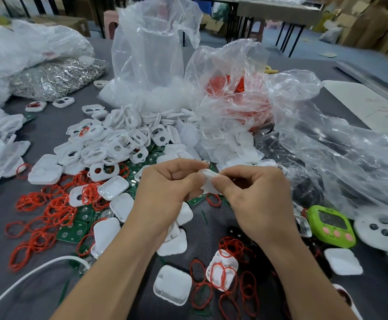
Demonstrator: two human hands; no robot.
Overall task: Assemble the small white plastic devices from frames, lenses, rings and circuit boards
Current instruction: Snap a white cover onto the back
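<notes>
Two hands meet over the middle of the grey table (1,294), both pinching one small white plastic piece (208,180). The left hand (165,185) curls its fingers and grips the piece's left side. The right hand (255,195) pinches the right side between thumb and forefinger. The piece is held in the air between them, above scattered parts; which part it is cannot be told.

Behind the hands lies a heap of white frames (119,139) with two holes each. Loose red rings (43,218) spread to the left, mixed with green circuit boards (73,232) and white covers (172,287). One frame with rings on it (222,270) lies below the right wrist. Tall clear bags (151,42) stand farther back, and one bag of red rings (230,91) is beside them. A green timer (331,225) sits to the right, and a white cable (27,276) curves across the lower left.
</notes>
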